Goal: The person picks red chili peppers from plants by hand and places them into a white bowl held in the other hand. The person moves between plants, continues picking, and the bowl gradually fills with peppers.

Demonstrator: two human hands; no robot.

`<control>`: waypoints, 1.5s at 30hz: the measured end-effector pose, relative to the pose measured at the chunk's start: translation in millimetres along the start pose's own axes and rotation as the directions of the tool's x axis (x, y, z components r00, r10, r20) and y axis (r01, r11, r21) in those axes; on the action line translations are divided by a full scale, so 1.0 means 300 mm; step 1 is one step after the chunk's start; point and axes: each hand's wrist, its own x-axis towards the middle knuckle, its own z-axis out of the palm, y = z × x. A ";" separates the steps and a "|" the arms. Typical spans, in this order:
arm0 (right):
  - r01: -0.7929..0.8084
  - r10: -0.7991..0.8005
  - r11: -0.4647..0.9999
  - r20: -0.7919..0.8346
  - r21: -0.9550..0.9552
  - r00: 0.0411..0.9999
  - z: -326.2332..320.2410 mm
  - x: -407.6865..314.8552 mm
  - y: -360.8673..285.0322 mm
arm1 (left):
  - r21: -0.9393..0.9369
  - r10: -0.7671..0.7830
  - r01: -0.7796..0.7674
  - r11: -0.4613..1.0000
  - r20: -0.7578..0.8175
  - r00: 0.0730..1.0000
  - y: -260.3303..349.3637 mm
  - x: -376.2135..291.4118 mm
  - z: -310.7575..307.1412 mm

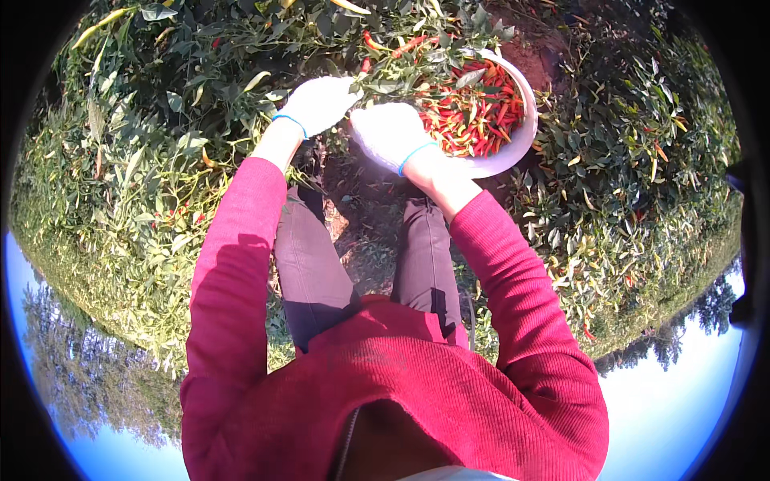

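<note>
My left hand (pixel 322 107), in a white knit glove with a blue cuff edge, is at the leafy stems of a chili pepper plant (pixel 394 75). My right hand (pixel 390 135), gloved the same way, is just beside it, close to the left side of a white bucket (pixel 524 129). Glare washes out both gloves, and their fingertips are hidden, so any grip is unclear. Many red chili peppers (pixel 481 117), some partly green or orange, fill much of the bucket. Leafy stems hang over its left part. Long red peppers (pixel 412 45) show among the leaves above my hands.
Dense pepper plants stand on the left (pixel 150 138) and right (pixel 613 144), with pale and red peppers among their leaves. Bare reddish soil (pixel 529 54) shows behind the bucket. Shaded ground (pixel 373 222) with fallen leaves lies between my legs (pixel 313 252).
</note>
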 end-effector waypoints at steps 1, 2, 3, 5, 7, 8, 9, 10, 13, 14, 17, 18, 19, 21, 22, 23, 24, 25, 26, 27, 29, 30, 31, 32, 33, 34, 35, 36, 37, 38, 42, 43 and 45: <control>0.007 -0.009 0.999 0.032 0.047 0.999 0.002 -0.021 -0.052 | 0.057 0.037 -0.033 0.998 -0.065 0.997 -0.003 -0.044 -0.015; 0.081 -0.069 0.994 -0.151 0.073 0.986 -0.020 -0.098 -0.092 | 0.065 -0.029 0.027 0.998 0.028 0.999 -0.001 -0.068 -0.033; -0.035 0.032 0.982 0.022 0.185 0.999 0.024 -0.141 -0.112 | 0.074 -0.009 0.009 0.997 -0.007 1.000 -0.029 -0.094 -0.011; -0.067 0.055 0.946 0.046 0.318 0.997 -0.015 -0.221 -0.068 | 0.094 0.003 0.002 0.996 -0.056 0.998 -0.045 -0.135 0.012; -0.130 0.091 0.849 0.099 0.512 0.991 -0.087 -0.282 0.011 | 0.045 -0.011 0.015 0.999 -0.090 0.996 -0.029 -0.171 0.008; -0.305 0.153 0.663 0.275 0.684 0.949 -0.163 -0.279 0.036 | 0.017 -0.016 0.018 1.000 -0.103 0.995 -0.025 -0.185 0.008; -0.457 0.200 0.426 0.411 0.781 0.889 -0.230 -0.272 0.047 | -0.029 -0.040 0.038 0.999 -0.075 0.996 -0.014 -0.186 0.002; -0.514 0.241 0.226 0.464 0.827 0.852 -0.267 -0.246 0.058 | 0.029 -0.009 0.013 0.999 -0.104 0.995 -0.016 -0.190 0.007; -0.296 0.321 0.426 0.163 0.855 0.933 -0.300 -0.109 0.108 | -0.017 0.027 -0.028 0.999 -0.072 0.997 -0.035 -0.197 0.006; -0.168 0.257 0.718 -0.032 0.676 0.966 -0.292 -0.038 0.122 | -0.012 0.005 -0.006 1.000 -0.070 0.998 -0.039 -0.207 0.011; 0.215 -0.213 0.977 -0.210 -0.015 0.954 -0.177 0.158 0.109 | -0.054 0.000 -0.006 0.999 -0.097 0.995 -0.020 -0.223 -0.010; 0.200 -0.200 0.979 0.003 -0.048 0.980 -0.139 0.198 0.076 | -0.033 -0.004 0.000 0.999 -0.113 0.994 -0.042 -0.221 0.020; 0.191 -0.170 0.978 0.210 -0.086 0.963 -0.110 0.233 0.042 | -0.006 -0.007 0.006 1.000 -0.131 0.991 -0.052 -0.222 0.019; 0.210 -0.115 0.950 0.368 -0.230 0.922 -0.068 0.260 -0.001 | 0.026 0.007 -0.004 1.000 -0.102 0.995 -0.059 -0.224 0.019; 0.244 -0.157 0.949 0.367 -0.202 0.917 -0.046 0.254 -0.004 | 0.072 0.030 -0.022 0.997 -0.105 0.994 -0.058 -0.234 0.016; 0.272 -0.195 0.946 0.362 -0.174 0.911 -0.031 0.243 -0.003 | 0.119 0.056 -0.044 0.992 -0.106 0.993 -0.064 -0.243 0.011; 0.309 -0.243 0.943 0.378 -0.123 0.893 -0.070 0.212 -0.039 | 0.118 0.133 -0.120 0.986 -0.107 0.985 -0.087 -0.255 0.017; 0.296 -0.241 0.948 0.342 -0.118 0.908 -0.107 0.177 -0.056 | 0.173 0.219 -0.182 0.968 -0.232 0.948 -0.089 -0.259 0.030; 0.225 -0.202 0.974 0.312 -0.040 0.929 -0.139 0.164 -0.040 | 0.093 0.150 -0.130 0.987 -0.260 0.954 -0.091 -0.243 0.039; 0.137 -0.141 0.990 0.277 0.034 0.950 -0.185 0.145 -0.014 | 0.016 0.097 -0.097 0.995 -0.281 0.955 -0.069 -0.218 0.003; 0.069 -0.129 0.973 0.274 0.218 0.953 -0.357 0.086 -0.001 | 0.058 0.145 -0.134 0.989 -0.322 0.936 -0.099 -0.220 0.021; -0.186 0.022 0.904 0.391 0.385 0.920 -0.448 0.064 0.013 | 0.061 0.138 -0.126 0.990 -0.274 0.952 -0.113 -0.241 0.046; -0.446 0.158 0.744 0.518 0.497 0.841 -0.505 0.042 0.036 | 0.072 0.152 -0.139 0.988 -0.220 0.964 -0.131 -0.249 0.068; -0.430 0.158 0.652 0.444 0.624 0.882 -0.520 0.024 0.061 | 0.057 0.161 -0.151 0.987 -0.277 0.947 -0.142 -0.262 0.100; -0.399 0.179 0.539 0.362 0.742 0.915 -0.519 0.003 0.082 | 0.069 0.158 -0.146 0.987 -0.225 0.961 -0.115 -0.268 0.080; -0.364 0.171 0.613 0.331 0.702 0.928 -0.509 0.018 0.109 | 0.087 0.144 -0.130 0.988 -0.176 0.974 -0.072 -0.280 0.025; -0.282 0.161 0.826 0.274 0.489 0.948 -0.482 0.042 0.123 | 0.106 0.127 -0.114 0.988 -0.128 0.984 -0.043 -0.285 -0.003; -0.074 0.029 0.936 0.134 0.344 0.991 -0.431 0.075 0.113 | 0.089 0.134 -0.120 0.989 -0.178 0.975 -0.067 -0.284 0.039; 0.108 -0.112 0.982 0.015 0.157 0.994 -0.353 0.094 0.104 | 0.091 0.150 -0.134 0.987 -0.194 0.969 -0.074 -0.283 0.030; 0.167 -0.167 0.986 0.002 0.006 0.986 -0.238 0.110 0.134 | 0.094 0.166 -0.150 0.984 -0.206 0.964 -0.065 -0.289 0.021; 0.132 -0.071 0.970 0.281 -0.204 0.957 -0.112 0.116 0.034 | -0.016 0.195 -0.203 0.979 -0.216 0.957 -0.056 -0.292 -0.006; 0.136 -0.077 0.973 0.293 -0.186 0.953 -0.093 0.103 0.022 | -0.044 0.193 -0.206 0.978 -0.203 0.960 -0.042 -0.296 -0.020; 0.124 -0.044 0.976 0.399 -0.177 0.916 -0.099 0.053 -0.031 | 0.139 0.363 -0.336 0.932 -0.379 0.851 -0.018 -0.295 0.031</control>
